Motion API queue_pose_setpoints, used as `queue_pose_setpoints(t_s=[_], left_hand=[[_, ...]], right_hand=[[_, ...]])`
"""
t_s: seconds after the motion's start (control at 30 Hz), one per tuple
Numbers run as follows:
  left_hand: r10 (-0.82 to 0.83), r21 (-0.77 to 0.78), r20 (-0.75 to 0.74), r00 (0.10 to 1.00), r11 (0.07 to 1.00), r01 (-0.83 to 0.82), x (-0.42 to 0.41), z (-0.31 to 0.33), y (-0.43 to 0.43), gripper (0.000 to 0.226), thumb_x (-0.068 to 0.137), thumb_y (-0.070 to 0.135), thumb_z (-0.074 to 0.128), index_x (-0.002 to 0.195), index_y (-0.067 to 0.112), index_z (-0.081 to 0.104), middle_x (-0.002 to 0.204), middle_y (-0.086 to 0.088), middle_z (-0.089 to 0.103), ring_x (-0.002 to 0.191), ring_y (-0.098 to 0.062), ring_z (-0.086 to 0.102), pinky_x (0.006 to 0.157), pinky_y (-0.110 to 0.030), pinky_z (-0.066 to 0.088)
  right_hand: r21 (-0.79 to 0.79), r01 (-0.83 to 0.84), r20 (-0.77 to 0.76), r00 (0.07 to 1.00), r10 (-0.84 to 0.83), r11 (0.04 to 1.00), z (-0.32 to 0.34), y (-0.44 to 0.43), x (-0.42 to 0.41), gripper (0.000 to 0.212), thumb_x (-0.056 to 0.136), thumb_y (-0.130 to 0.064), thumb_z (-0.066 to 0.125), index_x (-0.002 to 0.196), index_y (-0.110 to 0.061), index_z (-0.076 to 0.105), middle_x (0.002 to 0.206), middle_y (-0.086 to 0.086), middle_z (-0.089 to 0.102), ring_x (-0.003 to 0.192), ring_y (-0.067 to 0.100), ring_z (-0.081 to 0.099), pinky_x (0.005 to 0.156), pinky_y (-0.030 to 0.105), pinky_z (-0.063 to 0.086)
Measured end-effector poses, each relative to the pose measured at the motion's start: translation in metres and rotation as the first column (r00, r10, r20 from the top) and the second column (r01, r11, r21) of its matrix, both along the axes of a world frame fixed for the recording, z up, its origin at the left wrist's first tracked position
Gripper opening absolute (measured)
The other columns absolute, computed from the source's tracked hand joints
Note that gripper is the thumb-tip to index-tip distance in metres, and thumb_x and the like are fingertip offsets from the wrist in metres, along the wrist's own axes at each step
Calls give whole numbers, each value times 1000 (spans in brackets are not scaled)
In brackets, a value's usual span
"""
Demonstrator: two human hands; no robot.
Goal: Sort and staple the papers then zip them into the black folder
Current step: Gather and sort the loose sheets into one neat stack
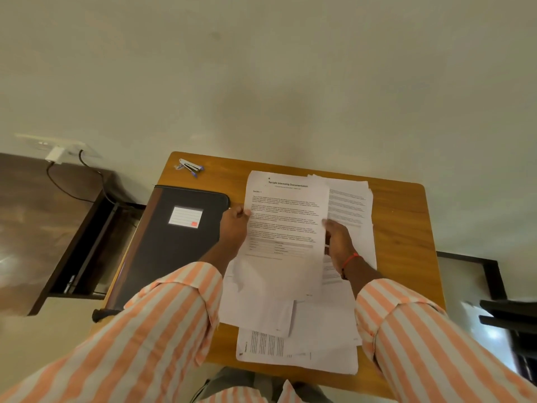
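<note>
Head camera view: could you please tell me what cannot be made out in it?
- Body text of the top sheet: too small and blurred; only the heading reads.
- Papers underneath: covered by upper sheets and both sleeves.
- Black folder: zipper state unclear; near edge hidden by left sleeve.
- Stapler: too small for detail.

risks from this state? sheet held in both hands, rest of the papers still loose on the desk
1. The loose papers lie fanned and overlapping, some turned sideways; pages could get sorted out of order or missed.
2. The black folder overhangs the desk's left edge; a nudge from the left hand or sleeve might tip it off.
3. The stapler sits at the far corner; reaching over could drag sheets out of place while the right hand holds the top sheet.
</note>
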State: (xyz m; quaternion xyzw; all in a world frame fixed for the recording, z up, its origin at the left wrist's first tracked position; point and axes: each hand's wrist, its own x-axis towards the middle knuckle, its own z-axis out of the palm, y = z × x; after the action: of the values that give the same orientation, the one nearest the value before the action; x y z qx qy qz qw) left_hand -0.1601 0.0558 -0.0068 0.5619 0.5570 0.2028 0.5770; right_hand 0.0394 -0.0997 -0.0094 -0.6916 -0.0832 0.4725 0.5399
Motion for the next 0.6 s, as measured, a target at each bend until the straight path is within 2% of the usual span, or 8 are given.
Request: queue_pose_setpoints(t_s=[0.07, 0.13, 0.2, 0.3, 0.37, 0.47, 0.53, 0.6], left_hand=[[37, 24, -44, 998, 999, -35, -13, -3, 4, 23, 106, 16, 45, 107, 11, 68, 100, 3, 72, 90, -14, 69, 67, -25, 52], [76, 38, -86, 993, 997, -73, -31, -7, 10, 25, 105, 14, 44, 108, 12, 68, 100, 2, 71, 91, -16, 68, 69, -27, 53], [106, 42, -118, 987, 994, -102, -51, -13, 16, 25, 104, 12, 43, 111, 11, 68, 102, 0, 71, 93, -19, 68, 75, -33, 56], [123, 50, -167, 978, 992, -117, -76, -21, 20, 27, 104, 13, 43, 114, 11, 68, 105, 0, 71, 94, -19, 67, 78, -35, 56], [119, 57, -197, 973, 992, -110, -91, -25, 23, 27, 104, 13, 43, 113, 12, 68, 104, 2, 70, 92, -19, 66, 79, -36, 55], [104, 62, -227, 968, 994, -92, -110, -31, 26, 25, 104, 13, 43, 110, 13, 68, 104, 2, 70, 93, -20, 67, 83, -40, 58], [104, 61, -247, 963, 994, -92, -122, -35, 28, 25, 104, 15, 43, 107, 14, 68, 103, 2, 71, 93, -20, 67, 83, -40, 57], [107, 77, -262, 959, 993, -90, -133, -37, 30, 25, 105, 16, 43, 103, 16, 68, 101, 3, 70, 93, -20, 66, 82, -39, 57]], right_hand=[[-40, 132, -114, 984, -135, 991, -2, -1, -8, 34, 104, -33, 42, 105, -10, 67, 96, 12, 72, 78, 24, 67, 73, 39, 55], [-173, 144, -42, 987, -154, 974, -13, -5, -18, 22, 99, -21, 51, 102, -5, 64, 96, 18, 70, 71, 24, 64, 65, 38, 56], [-372, 6, 133, 990, 47, 928, -30, -8, -31, 21, 93, -25, 63, 99, -5, 65, 98, 17, 72, 77, 27, 67, 71, 42, 61], [-583, -147, 299, 875, 380, 799, -49, -11, -57, 41, 83, -42, 75, 94, -5, 62, 94, 9, 68, 92, 30, 65, 79, 38, 54], [-625, -129, 327, 852, 408, 770, -54, -9, -75, 54, 80, -45, 78, 107, -3, 57, 101, 11, 65, 98, 29, 63, 72, 29, 43], [-616, -74, 314, 890, 330, 784, -64, -5, -93, 61, 77, -42, 81, 114, -3, 54, 110, 13, 65, 104, 33, 63, 73, 31, 47], [-619, -52, 314, 898, 307, 784, -67, -2, -101, 55, 80, -35, 80, 116, -3, 54, 111, 13, 64, 105, 35, 63, 79, 35, 51], [-599, -27, 360, 884, 299, 800, -71, -1, -102, 36, 83, -24, 73, 110, -4, 60, 109, 13, 67, 102, 36, 64, 79, 35, 52]])
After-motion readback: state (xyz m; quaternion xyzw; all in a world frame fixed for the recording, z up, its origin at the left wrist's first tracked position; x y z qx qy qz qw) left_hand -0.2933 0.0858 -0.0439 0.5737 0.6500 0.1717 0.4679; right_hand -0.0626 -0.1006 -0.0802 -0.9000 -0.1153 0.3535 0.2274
